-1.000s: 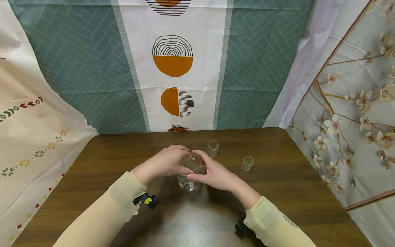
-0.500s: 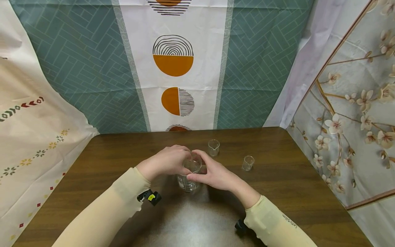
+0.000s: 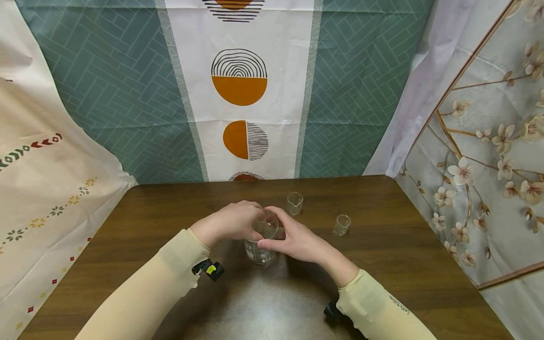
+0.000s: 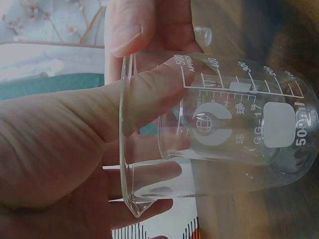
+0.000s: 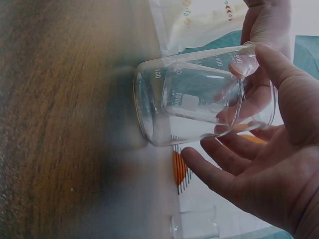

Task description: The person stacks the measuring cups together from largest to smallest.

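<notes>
A large 500 ml glass beaker [image 3: 258, 255] stands upright on the wooden table. Inside it, a smaller 100 ml beaker [image 5: 189, 102] sits slightly tilted, its base short of the large one's bottom in the right wrist view. My left hand [image 3: 234, 221] reaches into the large mouth from the left, thumb and fingers at the small beaker's rim [image 4: 160, 134], holding it. My right hand [image 3: 297, 240] curls round the large beaker's upper wall, its thumb [image 4: 130, 32] right at the lip. From the head view the small beaker is mostly hidden by the hands.
Two more small glass beakers stand on the table [image 3: 170, 203]: one beaker [image 3: 294, 204] behind my right hand, another beaker [image 3: 342, 225] farther right. Patterned cloth [image 3: 357, 94] hangs along the table's back edge, with more fabric on both sides.
My left hand and forearm have shifted slightly right, deeper over the large beaker's mouth. The right hand and the large beaker stay in place.
</notes>
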A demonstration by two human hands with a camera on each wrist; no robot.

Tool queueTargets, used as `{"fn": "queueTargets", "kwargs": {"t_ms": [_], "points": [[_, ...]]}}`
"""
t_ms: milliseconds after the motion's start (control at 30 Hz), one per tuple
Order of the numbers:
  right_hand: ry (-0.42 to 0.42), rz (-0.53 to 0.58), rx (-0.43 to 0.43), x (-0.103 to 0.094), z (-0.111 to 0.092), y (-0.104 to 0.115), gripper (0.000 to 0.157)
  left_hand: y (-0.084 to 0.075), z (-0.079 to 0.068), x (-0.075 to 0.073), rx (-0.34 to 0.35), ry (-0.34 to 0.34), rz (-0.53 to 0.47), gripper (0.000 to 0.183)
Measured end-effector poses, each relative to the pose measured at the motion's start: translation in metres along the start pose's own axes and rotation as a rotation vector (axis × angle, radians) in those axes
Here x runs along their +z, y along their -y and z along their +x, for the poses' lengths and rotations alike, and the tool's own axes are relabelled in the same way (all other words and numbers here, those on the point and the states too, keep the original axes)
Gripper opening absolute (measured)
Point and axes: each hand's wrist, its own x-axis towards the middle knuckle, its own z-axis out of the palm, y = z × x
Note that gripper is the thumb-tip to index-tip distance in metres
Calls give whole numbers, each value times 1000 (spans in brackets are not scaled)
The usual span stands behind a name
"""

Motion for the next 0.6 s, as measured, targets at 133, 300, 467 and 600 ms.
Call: {"fn": "queueTargets", "kwargs": {"t_ms": [133, 300, 467, 600], "points": [[-3, 3, -2, 0, 0, 0, 87, 1, 2, 1, -2, 6, 6, 44], [-5, 5, -1, 0, -1, 1, 86, 0, 2, 1, -7, 5, 18, 42], [-5, 4, 3, 1, 0, 1, 87, 0, 3, 1, -15, 6, 23, 41], [-4, 4, 4, 1, 0, 1, 87, -1, 2, 2, -17, 5, 28, 40]]}}
